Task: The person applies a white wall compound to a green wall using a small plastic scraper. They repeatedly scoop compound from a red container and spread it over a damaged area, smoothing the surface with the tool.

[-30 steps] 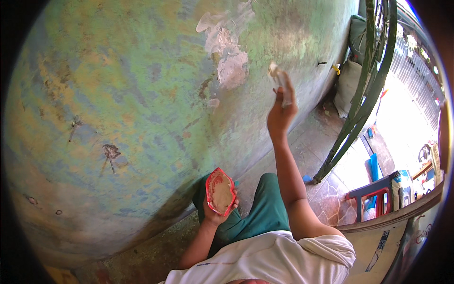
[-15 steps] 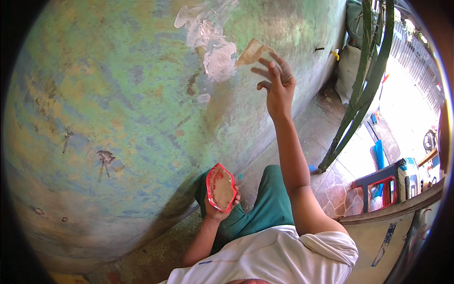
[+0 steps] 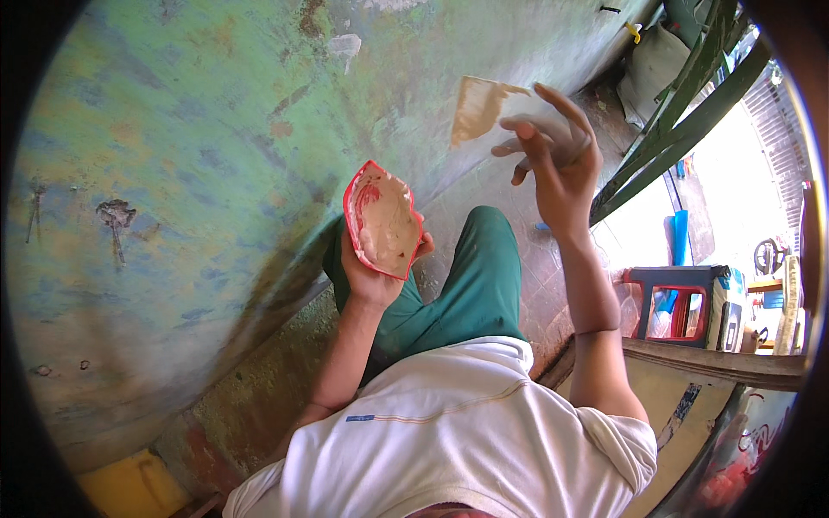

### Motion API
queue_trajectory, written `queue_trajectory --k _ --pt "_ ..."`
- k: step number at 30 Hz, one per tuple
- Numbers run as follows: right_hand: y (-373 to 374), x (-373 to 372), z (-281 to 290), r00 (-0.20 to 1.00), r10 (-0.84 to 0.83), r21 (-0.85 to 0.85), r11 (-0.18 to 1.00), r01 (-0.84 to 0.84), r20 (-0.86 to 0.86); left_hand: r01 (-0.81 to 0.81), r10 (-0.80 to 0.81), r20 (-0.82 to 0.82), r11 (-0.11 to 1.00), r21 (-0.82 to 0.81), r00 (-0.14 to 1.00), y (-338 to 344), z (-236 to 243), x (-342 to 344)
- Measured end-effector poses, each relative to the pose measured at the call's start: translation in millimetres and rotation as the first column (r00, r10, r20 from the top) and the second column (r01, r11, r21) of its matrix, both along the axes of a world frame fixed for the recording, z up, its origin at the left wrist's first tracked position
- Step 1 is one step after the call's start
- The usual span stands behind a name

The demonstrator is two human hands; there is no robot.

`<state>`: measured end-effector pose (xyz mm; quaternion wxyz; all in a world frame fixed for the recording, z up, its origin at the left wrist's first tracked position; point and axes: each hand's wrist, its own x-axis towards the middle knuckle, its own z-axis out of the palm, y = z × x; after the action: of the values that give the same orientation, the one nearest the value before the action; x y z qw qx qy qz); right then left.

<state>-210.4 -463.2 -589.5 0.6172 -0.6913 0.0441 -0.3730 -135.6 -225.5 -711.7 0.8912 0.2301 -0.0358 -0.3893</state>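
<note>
My left hand is wrapped round a red-rimmed, leaf-shaped container, which holds smooth tan paste with reddish streaks. In my right hand, raised to the right of it, is a thin square spreader, coated in tan paste at its far end; the fingers are spread around its near end. Both are in front of a mottled green wall, which bears a small whitish patch near the top of the view.
Green bent strips lean at the right, beside pale sacks. A dark plastic stool with red inside stands on the sunlit floor. A wooden-edged board lies at lower right, a yellow object at lower left.
The view has shifted, so the wall's large pale patch is mostly out at the top. The spreader has come away from that patch, and the container appears higher and nearer to it.
</note>
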Motion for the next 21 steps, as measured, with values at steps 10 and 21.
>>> queue_trajectory --k 10,21 --pt "12 125 -46 0.722 -0.539 -0.033 0.791 0.611 0.434 0.192 -0.235 -0.146 0.947 -0.259 0.961 -6 12 2" --pt "-61 117 44 0.968 -0.223 0.14 0.968 0.207 0.112 0.062 -0.12 -0.21 0.962 -0.266 0.97 80 -42 -21"
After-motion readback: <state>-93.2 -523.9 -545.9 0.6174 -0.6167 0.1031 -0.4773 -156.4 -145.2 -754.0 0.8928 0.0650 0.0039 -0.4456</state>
